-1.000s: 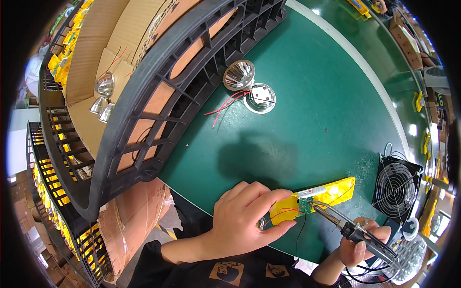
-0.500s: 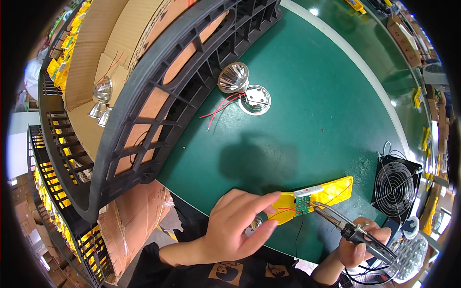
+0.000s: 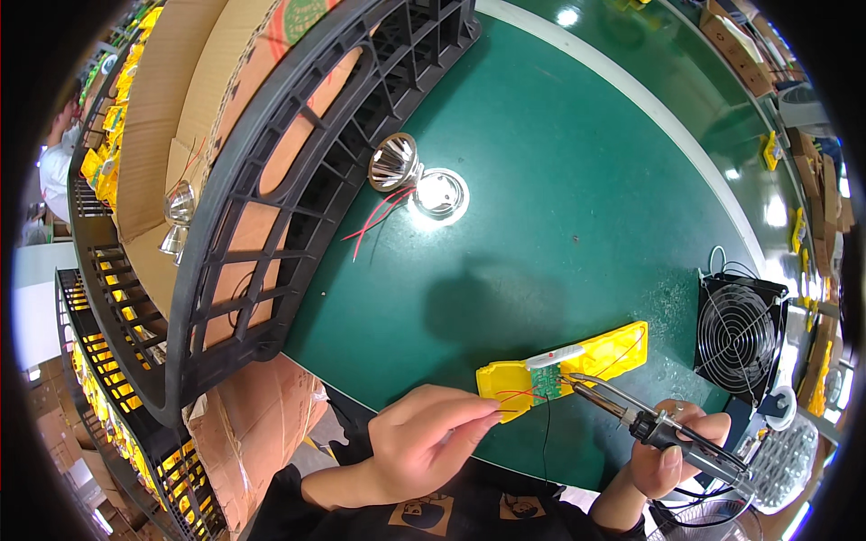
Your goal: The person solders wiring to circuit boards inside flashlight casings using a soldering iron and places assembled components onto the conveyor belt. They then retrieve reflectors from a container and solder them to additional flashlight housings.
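Observation:
My right hand is wrapped round a soldering iron, whose tip reaches the small green circuit board. This board sits in a long yellow plastic housing, with a white and grey piece along its far edge. Thin red wires run from the board toward my left hand. There the thumb and forefinger pinch together on a thin wire at the housing's left end. A black wire hangs off the near side of the board.
Left of the green table stands a black plastic crate with a cardboard box inside holding reflectors. A reflector cup with red wires and a round metal part lie beside it. A black fan stands at the right.
My left thumb and forefinger have closed from a spread position into a pinch at the housing's left end. The soldering iron stays at the board. The whole view has shifted slightly.

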Tool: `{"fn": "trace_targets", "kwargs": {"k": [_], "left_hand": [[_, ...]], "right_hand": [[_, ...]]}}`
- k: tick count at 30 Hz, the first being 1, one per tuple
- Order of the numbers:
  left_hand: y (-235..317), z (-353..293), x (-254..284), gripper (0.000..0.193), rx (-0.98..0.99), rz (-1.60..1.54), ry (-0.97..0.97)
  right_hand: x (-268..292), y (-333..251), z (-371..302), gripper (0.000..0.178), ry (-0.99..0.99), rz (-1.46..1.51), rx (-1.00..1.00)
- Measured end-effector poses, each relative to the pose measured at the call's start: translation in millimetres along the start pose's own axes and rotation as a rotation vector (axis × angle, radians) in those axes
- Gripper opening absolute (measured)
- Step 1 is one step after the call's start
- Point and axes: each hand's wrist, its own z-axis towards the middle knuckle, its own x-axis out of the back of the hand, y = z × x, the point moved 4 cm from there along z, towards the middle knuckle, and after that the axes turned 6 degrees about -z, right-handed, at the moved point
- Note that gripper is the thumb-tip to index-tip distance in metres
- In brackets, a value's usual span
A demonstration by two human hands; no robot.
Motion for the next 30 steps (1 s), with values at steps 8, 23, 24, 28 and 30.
{"fn": "trace_targets", "kwargs": {"k": [8, 23, 24, 28, 30], "left_hand": [[1.9, 14.3, -14.6, 0.016, -0.137, 0.198, 0.011], [8.2, 27.2, -22.1, 0.019, -0.148, 0.351, -0.007], [8.5, 27.5, -22.5, 0.019, -0.147, 0.352, -0.007], [9.6, 29.0, -24.5, 0.019, -0.133, 0.346, -0.019], [9.9, 29.7, -24.9, 0.019, -0.132, 0.348, -0.019]], "right_hand": [[-0.9, 2.7, -1.4, 0.030, 0.020, -0.022, -0.065], [-5.8, 3.7, -1.3, 0.032, 0.010, -0.027, -0.085], [-6.0, 3.9, -1.4, 0.032, 0.006, -0.019, -0.090], [-5.4, 4.5, -1.0, 0.032, 0.008, -0.025, -0.088], [-5.0, 4.7, -0.9, 0.032, 0.000, -0.027, -0.077]]}}
